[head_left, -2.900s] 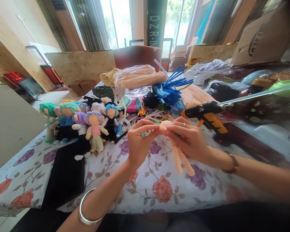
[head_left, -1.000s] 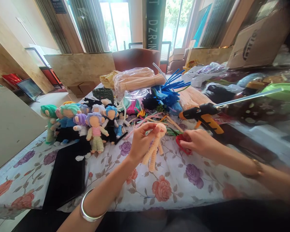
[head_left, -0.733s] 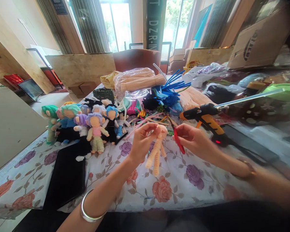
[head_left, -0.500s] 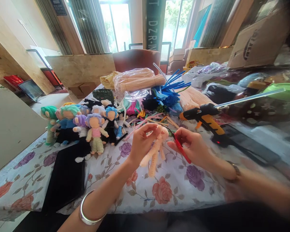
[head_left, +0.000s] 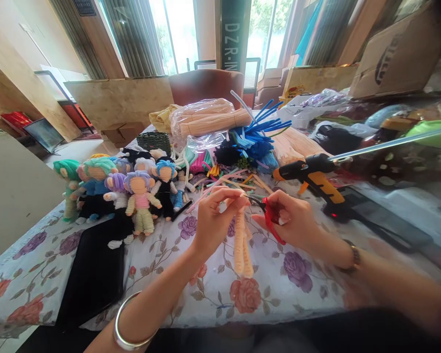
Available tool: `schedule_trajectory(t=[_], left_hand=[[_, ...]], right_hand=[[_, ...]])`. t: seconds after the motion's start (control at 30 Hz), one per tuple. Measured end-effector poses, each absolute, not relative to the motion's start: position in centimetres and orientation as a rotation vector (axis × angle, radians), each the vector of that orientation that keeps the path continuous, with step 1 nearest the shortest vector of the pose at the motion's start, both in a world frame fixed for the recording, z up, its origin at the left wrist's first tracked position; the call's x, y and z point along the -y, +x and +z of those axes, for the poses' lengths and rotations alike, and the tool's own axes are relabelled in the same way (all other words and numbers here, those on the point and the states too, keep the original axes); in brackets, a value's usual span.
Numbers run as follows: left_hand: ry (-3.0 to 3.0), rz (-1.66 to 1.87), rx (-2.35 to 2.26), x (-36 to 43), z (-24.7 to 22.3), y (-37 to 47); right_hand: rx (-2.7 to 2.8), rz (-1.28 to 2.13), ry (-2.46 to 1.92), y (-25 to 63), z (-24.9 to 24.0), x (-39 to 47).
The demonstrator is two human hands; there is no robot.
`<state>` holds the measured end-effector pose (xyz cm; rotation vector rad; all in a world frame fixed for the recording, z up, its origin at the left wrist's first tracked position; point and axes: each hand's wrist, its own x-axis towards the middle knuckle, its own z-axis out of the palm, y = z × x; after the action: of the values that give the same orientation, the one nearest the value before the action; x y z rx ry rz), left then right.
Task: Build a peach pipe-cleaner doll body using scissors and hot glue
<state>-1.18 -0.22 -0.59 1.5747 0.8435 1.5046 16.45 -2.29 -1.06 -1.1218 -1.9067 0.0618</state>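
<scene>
My left hand (head_left: 218, 215) pinches the top of a peach fuzzy doll body (head_left: 243, 245), whose limbs hang down above the flowered cloth. In my right hand (head_left: 292, 218) is a pair of red-handled scissors (head_left: 270, 223), with fingers in the handles. The dark blades point left and reach the doll's top at my left fingertips. The top of the doll is mostly hidden behind those fingers.
Several finished dolls (head_left: 141, 198) stand at the left behind a black tablet-like panel (head_left: 95, 269). Fuzzy stems (head_left: 257, 142) and a wrapped peach bundle (head_left: 209, 120) lie further back. A black and orange glue gun (head_left: 316, 176) is at the right.
The doll body has turned so its limbs hang straighter down. The scissors have tilted, their blades now pointing more directly left at my left fingertips. The view has shifted slightly.
</scene>
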Motion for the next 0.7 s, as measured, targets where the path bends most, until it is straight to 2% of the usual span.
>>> schedule_trajectory(t=[0.7], left_hand=[[1.586,1.585,-0.954,0.48,-0.26,-1.16]], right_hand=[[1.919,0.000,-1.129,16.79,-1.41,2.00]])
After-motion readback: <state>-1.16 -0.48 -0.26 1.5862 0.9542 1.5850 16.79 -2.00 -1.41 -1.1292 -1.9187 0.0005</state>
